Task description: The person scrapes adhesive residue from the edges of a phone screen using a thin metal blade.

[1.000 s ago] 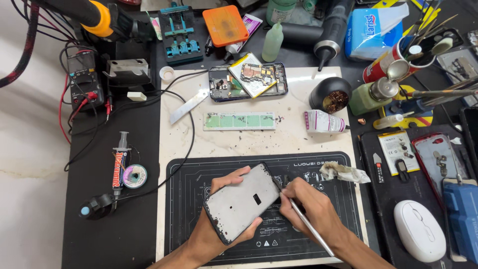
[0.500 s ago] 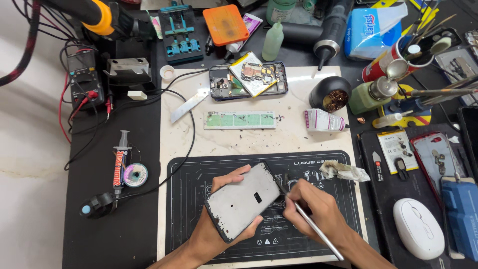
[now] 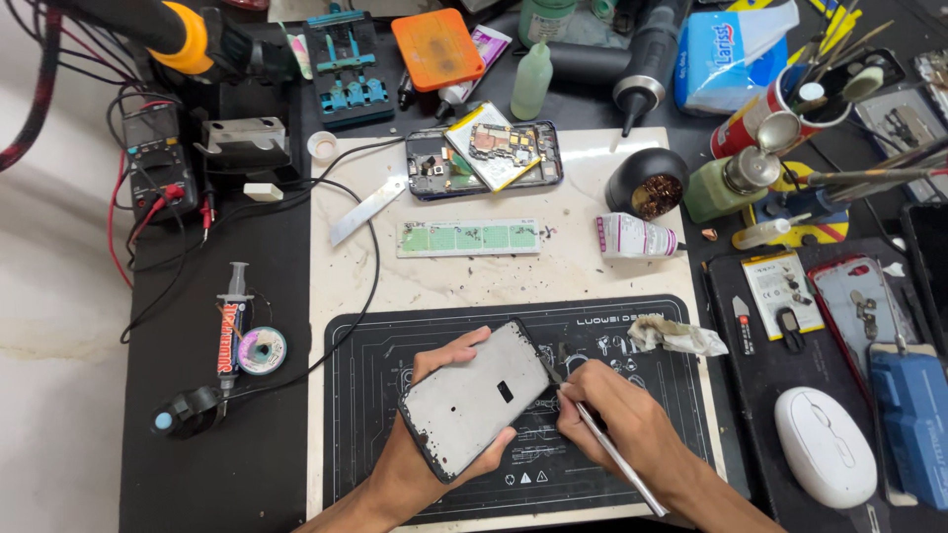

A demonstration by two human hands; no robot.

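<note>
Cluttered counter, black mat [image 3: 395,336] at near edge. Left hand [image 3: 434,464] cradles phone frame [image 3: 476,398] tilted above mat, fingers wrapped round its edges. Right hand [image 3: 612,434] pinches tweezers [image 3: 612,454], fingers narrow, tip at frame's right edge (contact point too small to judge). Risk: tip slips, gouges frame; loose grip lets frame twist or drop onto mat.

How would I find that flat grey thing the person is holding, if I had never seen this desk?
Start at the big black work mat near the front of the bench. Above its middle, the left hand grips a flat grey phone panel, tilted, while the right hand puts thin metal tweezers to its edge. Unlike the opened phone further back, it is plain grey with one small dark slot.
</note>
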